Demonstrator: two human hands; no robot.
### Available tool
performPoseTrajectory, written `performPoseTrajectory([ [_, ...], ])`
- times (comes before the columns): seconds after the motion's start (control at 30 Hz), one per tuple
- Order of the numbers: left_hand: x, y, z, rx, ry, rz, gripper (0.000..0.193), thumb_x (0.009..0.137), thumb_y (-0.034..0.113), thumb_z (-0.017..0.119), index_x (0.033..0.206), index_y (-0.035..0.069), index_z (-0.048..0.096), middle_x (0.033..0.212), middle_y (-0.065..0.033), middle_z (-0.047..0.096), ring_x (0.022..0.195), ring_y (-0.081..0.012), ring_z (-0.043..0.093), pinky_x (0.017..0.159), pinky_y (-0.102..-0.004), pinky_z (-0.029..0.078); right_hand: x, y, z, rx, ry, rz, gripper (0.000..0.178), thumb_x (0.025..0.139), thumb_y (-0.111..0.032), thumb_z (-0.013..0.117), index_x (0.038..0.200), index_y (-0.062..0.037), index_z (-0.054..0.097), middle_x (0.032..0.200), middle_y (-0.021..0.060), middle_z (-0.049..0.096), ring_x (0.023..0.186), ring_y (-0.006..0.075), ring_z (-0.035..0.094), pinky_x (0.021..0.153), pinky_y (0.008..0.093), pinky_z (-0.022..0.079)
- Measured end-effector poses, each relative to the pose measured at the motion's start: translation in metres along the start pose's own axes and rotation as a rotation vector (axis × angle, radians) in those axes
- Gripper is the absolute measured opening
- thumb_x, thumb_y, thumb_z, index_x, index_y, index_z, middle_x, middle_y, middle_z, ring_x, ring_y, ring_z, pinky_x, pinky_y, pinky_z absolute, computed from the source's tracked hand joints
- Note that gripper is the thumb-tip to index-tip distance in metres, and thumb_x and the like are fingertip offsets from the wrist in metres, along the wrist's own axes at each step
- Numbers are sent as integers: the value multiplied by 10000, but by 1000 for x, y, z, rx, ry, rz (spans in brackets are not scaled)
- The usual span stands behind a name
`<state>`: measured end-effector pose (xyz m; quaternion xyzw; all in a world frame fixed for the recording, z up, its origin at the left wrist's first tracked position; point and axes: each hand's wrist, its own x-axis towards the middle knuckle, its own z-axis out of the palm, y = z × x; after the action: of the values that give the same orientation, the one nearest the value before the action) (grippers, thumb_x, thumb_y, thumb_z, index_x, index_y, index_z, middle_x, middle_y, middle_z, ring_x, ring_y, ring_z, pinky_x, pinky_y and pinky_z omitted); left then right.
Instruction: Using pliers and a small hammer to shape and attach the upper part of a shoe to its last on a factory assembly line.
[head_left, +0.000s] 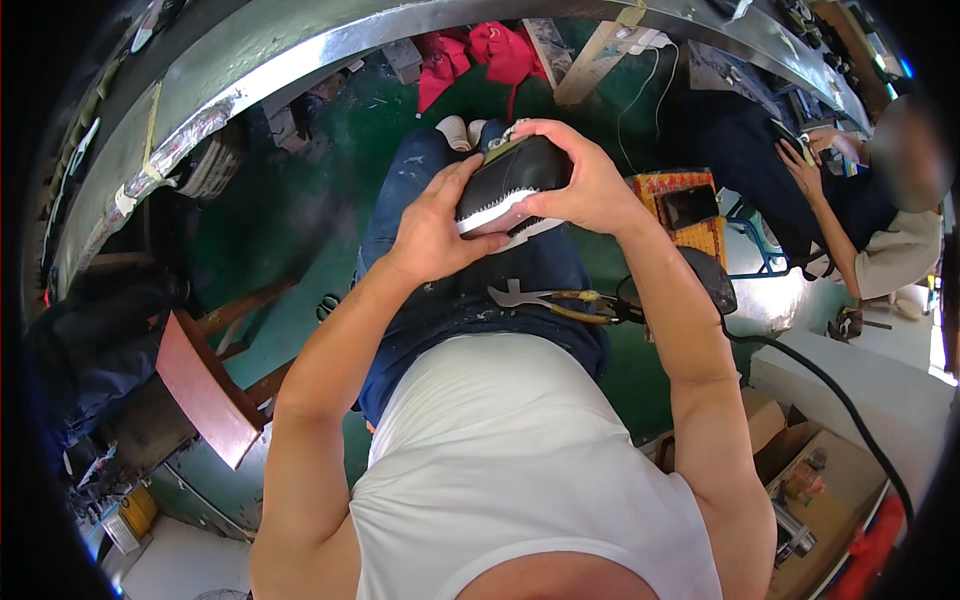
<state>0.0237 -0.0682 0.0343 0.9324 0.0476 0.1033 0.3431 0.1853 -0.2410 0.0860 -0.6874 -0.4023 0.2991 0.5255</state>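
Observation:
Above my lap, a black shoe with a white sole edge and a zigzag line of pale stitching is held between both hands. My left hand is closed on its left side, thumb along the sole. My right hand wraps the other end, thumb pressing near the white edge and fingers over the top. Laces and an olive patch show at the shoe's far side. Lasting pincers with a hammer-like head lie across my thighs, closer to my body than the shoe.
A long metal-edged bench curves across the far side. On the right, a phone rests on an orange woven seat, beside a seated co-worker. A wooden chair stands at left; an open cardboard box is lower right.

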Motion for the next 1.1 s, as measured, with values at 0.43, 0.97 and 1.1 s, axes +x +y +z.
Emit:
performPoseTrajectory([
  [0.43,-25,-32,50,-457,-127,-667,453,1011,390,460,1154,8,656,991,-243,689,975,-416,645,876,-407,492,-146,27,24,-829,-411,272,611,723,-228,798,1226,-19,523,1106,182,582,1021,383,598,870,431,499],
  [0.97,-65,-19,44,-993,-325,-535,963,835,36,735,1553,-9,95,1475,-170,412,1333,-204,420,1121,-299,313,-97,3,19,-707,-358,173,439,887,-97,586,1288,70,522,1124,221,649,1037,417,605,865,440,507],
  [1.1,-67,-22,48,-1053,-352,-527,991,835,15,720,1554,-15,39,1490,-182,385,1342,-213,411,1128,-300,300,-77,-7,20,-1017,-527,64,436,865,-83,594,1264,80,526,1171,232,618,1070,410,587,890,425,498],
])
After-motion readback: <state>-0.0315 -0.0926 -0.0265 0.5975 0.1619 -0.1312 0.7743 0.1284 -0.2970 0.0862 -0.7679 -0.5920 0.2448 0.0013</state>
